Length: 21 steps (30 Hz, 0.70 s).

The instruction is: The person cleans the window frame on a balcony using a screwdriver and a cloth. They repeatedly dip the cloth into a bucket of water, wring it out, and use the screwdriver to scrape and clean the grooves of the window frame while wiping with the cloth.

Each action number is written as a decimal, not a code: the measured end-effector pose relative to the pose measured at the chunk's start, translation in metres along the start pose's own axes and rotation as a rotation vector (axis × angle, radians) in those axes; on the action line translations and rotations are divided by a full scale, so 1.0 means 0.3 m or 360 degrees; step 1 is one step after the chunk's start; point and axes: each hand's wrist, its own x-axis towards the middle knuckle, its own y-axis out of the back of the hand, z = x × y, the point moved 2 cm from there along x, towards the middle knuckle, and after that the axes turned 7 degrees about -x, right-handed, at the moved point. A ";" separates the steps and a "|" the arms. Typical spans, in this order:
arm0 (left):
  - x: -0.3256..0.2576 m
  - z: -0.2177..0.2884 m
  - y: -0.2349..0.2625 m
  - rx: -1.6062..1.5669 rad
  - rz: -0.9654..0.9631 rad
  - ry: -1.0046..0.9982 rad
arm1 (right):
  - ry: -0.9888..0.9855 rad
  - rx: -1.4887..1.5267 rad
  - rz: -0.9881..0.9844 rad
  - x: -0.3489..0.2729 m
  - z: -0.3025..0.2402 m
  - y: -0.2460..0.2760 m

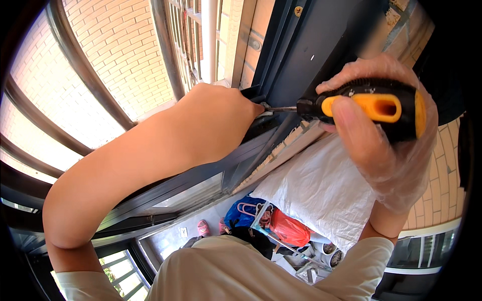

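My right hand (384,165), in a thin clear plastic glove, is wrapped round the thick black-and-yellow handle of a screwdriver (364,104). Its thumb presses on the yellow inset. The metal shaft points left, toward the corner of a dark grey metal frame (316,45). At that corner, my bare left hand (218,120) is closed, back of the hand toward me, with its fingertips beside the tip of the shaft. What those fingers pinch is hidden, as is the spot where the tip ends.
Curved metal bars (95,75) stand at left before a tan brick wall. A brass-coloured screw (298,11) sits high in the frame. Below right lie a large white sack (321,185), a red plastic bag (290,228) and pots (329,253). Pink footwear (203,228) shows on the floor.
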 end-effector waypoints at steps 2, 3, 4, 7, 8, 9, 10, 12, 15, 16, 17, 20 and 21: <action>0.009 0.002 0.001 0.0018 -0.0042 -0.0031 | 0.0164 -0.0086 0.0005 0.009 0.006 0.007; 0.017 0.009 0.003 0.0024 -0.0066 -0.0052 | 0.0321 -0.0105 0.0018 0.017 0.024 -0.001; 0.024 0.016 0.010 0.0063 -0.0080 -0.0032 | 0.0280 -0.0053 0.0020 0.017 0.031 -0.007; 0.018 0.026 0.039 0.0120 -0.0095 0.0035 | 0.0300 0.0030 -0.0011 0.031 0.064 -0.027; 0.001 0.016 0.043 0.0101 -0.0085 0.0051 | 0.0307 0.0142 0.0013 0.022 0.065 -0.046; -0.005 0.011 0.051 0.0078 -0.0063 0.0036 | 0.0308 0.0220 0.0045 0.013 0.061 -0.050; -0.018 0.005 0.048 0.0040 -0.0054 0.0069 | 0.0251 0.0455 0.0155 -0.018 0.049 -0.101; -0.047 -0.010 0.045 -0.0035 -0.0039 0.0140 | 0.0206 0.0547 0.0169 -0.033 0.048 -0.110; -0.038 -0.015 0.011 -0.0086 0.0037 0.0107 | 0.0186 0.0223 0.0033 -0.020 0.088 -0.033; -0.031 -0.011 0.009 -0.0120 0.0065 0.0111 | 0.0171 0.0136 0.0014 -0.019 0.100 -0.012; -0.015 -0.006 0.005 -0.0167 -0.0032 0.0182 | 0.0251 0.0110 0.0060 -0.020 0.081 0.003; 0.021 -0.008 -0.017 -0.0074 0.0020 0.0074 | -0.0065 0.0136 0.0096 0.014 0.027 0.037; 0.031 0.010 -0.009 -0.0069 -0.0042 0.0136 | -0.0129 0.0104 0.0099 0.021 0.019 0.042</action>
